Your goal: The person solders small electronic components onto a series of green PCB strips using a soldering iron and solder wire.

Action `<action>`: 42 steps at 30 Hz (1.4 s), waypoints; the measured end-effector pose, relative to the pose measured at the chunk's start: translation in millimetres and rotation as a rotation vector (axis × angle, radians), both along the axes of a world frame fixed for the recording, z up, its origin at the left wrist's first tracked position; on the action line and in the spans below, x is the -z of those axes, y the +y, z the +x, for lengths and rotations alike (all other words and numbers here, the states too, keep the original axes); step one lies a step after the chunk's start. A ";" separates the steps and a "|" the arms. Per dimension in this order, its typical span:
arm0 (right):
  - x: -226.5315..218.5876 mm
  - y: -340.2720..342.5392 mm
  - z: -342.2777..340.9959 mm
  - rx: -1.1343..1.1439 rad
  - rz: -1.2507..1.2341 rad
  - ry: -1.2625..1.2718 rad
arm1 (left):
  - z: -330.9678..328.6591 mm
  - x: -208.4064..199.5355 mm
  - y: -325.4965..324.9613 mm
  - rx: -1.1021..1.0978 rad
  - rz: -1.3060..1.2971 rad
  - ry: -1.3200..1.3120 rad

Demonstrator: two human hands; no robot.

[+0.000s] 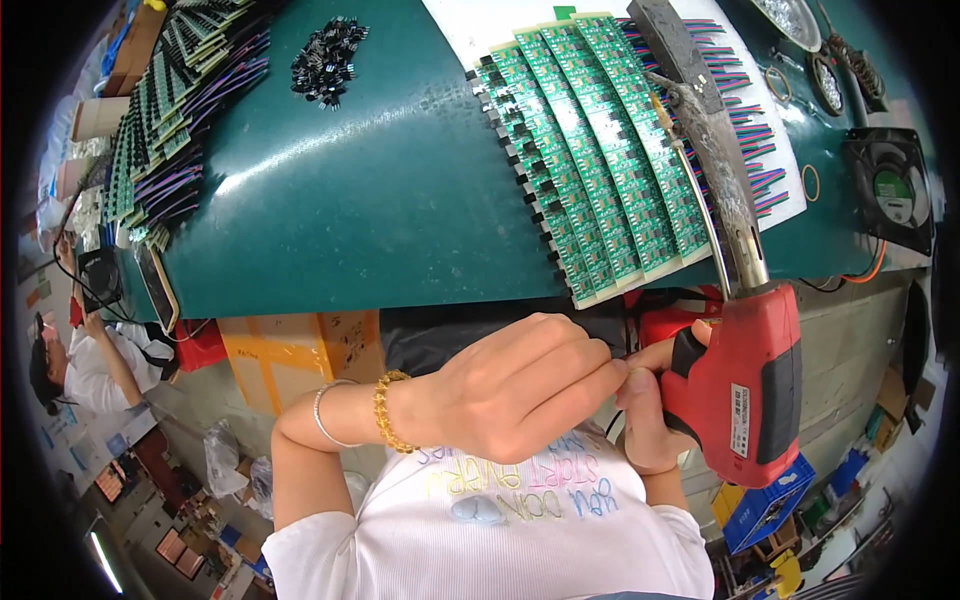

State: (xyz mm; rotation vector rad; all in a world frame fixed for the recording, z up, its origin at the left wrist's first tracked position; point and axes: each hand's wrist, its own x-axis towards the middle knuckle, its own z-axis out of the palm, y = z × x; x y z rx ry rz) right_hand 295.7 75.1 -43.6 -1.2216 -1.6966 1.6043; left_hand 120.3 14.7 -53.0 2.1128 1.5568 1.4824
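My left hand (520, 385) is closed, its fingertips pressed together against those of my right hand (648, 415) in front of my chest. Something small and dark shows at the pinch, too little of it to name. My right hand's thumb and forefinger are pinched, and the rest is partly hidden behind a red soldering gun (740, 390). Whether that hand also touches the gun's handle cannot be seen. The gun's metal barrel points away over the table, alongside a dark metal bar (690, 60). Left of it lie rows of green circuit boards (610, 150), the leftmost edged with black connectors.
A heap of black connectors (328, 62) lies on the green table (350, 210). Wired boards (165, 130) are stacked at far left, near a phone (157, 285). A fan (888, 185) stands at right. Below are a cardboard box (300, 355) and a blue crate (768, 510). Another person (100, 365) sits at left.
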 end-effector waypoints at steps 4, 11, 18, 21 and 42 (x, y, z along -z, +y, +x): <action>14.1 -1.4 4.5 -0.158 0.238 0.055 | -3.1 -5.1 1.6 0.012 0.010 0.039; 23.0 -5.1 16.1 -0.042 0.230 0.134 | -31.6 -3.4 16.2 -0.353 -0.197 -0.042; 25.8 -7.8 40.5 -0.164 0.126 0.316 | -30.8 4.4 23.1 -0.443 -0.264 -0.017; 30.2 -6.2 53.3 -0.218 0.078 0.401 | -29.9 5.5 22.4 -0.443 -0.265 -0.020; 42.2 -26.3 93.5 0.050 -0.036 0.102 | -34.5 4.0 23.4 -0.418 -0.279 -0.069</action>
